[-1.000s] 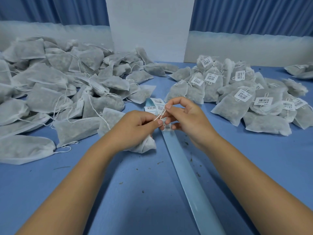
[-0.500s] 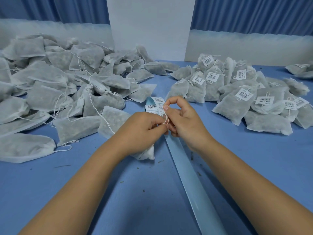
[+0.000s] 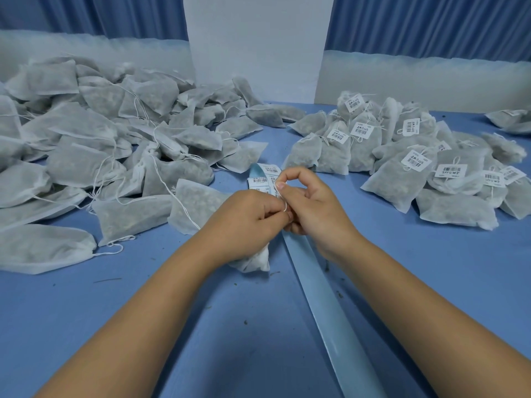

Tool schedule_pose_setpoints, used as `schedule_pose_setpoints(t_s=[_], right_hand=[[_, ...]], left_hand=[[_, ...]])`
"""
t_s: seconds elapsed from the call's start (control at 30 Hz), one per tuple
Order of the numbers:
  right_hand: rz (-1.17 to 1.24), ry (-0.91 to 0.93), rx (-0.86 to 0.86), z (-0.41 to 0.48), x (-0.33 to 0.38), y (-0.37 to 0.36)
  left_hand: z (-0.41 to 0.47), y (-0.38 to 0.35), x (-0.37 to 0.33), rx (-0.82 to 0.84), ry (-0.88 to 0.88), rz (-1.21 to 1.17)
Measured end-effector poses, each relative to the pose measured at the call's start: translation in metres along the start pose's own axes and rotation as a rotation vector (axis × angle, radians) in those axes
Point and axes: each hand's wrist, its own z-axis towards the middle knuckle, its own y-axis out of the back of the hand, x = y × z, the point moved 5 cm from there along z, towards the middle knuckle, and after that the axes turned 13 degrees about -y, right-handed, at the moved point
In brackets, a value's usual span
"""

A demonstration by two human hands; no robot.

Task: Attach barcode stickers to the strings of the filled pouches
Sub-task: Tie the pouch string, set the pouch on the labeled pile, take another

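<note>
String (image 3: 285,206) is what both hands are on: a loop of it shows between my fingertips, right over the far end of the strip (image 3: 330,305). My left hand (image 3: 247,222) is curled, pinching the string. The pouch (image 3: 255,261) sits under its palm, just left of the strip, with only its white bottom corner showing. My right hand (image 3: 313,208) is curled too, thumb and forefinger pinched at the string's upper end. Whether a sticker is already between those fingers I cannot tell, as the knuckles hide it. More stickers (image 3: 260,180) wait on the strip just beyond my hands. Left of the strip lies the untagged heap (image 3: 115,145); right of it, the tagged heap (image 3: 402,162), both on the desk (image 3: 143,326).

The risks, as I judge them: the string is thin and slack, so if my left pinch loosens, the loop slips and the sticker folds shut on itself with no string inside. If I close the sticker crooked, sticky edges are left bare and catch on the pouch fabric or my fingertips. Pulling too hard could open the drawstring neck and spill crumbs, some of which already dot the desk beside the strip. My hands also sit close to the stickers on the strip, so a careless sweep could lift one.
</note>
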Motion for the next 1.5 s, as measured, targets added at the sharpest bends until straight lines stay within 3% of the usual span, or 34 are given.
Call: schedule_pose_setpoints(t_s=[0.2,0.43,0.57,0.7,0.8,0.9,1.03,1.13,1.33,1.43,1.5], right_hand=[[0.061,0.002,0.004,0.001,0.000,0.003],[-0.028,0.055,-0.139,0.008,0.005,0.022],[-0.054,0.083,-0.214,0.009,0.009,0.032],[-0.050,0.130,-0.229,0.005,0.017,0.036],[-0.050,0.182,-0.230,0.001,0.023,0.034],[-0.044,0.233,-0.221,-0.003,0.027,0.031],[-0.094,0.277,-0.198,-0.005,0.028,0.024],[-0.190,0.290,-0.176,-0.006,0.022,0.016],[-0.377,0.361,-0.172,-0.009,0.013,0.001],[-0.441,0.395,-0.182,-0.010,0.011,-0.001],[-0.459,0.408,-0.186,-0.009,0.012,0.000]], left_hand=[[0.001,-0.001,0.004,0.026,0.016,-0.044],[-0.004,0.006,0.006,0.081,0.103,-0.352],[-0.013,0.010,0.015,0.277,0.146,-0.247],[-0.014,0.014,0.016,0.269,0.118,-0.113],[-0.010,0.017,0.015,0.184,0.094,-0.100],[-0.007,0.030,0.020,-0.047,0.125,-0.213],[-0.004,0.043,0.034,-0.395,0.277,-0.217],[-0.005,0.041,0.042,-0.558,0.400,-0.261],[-0.004,0.031,0.037,-0.621,0.455,-0.494],[-0.002,0.025,0.028,-0.548,0.395,-0.716],[0.000,0.021,0.027,-0.477,0.364,-0.732]])
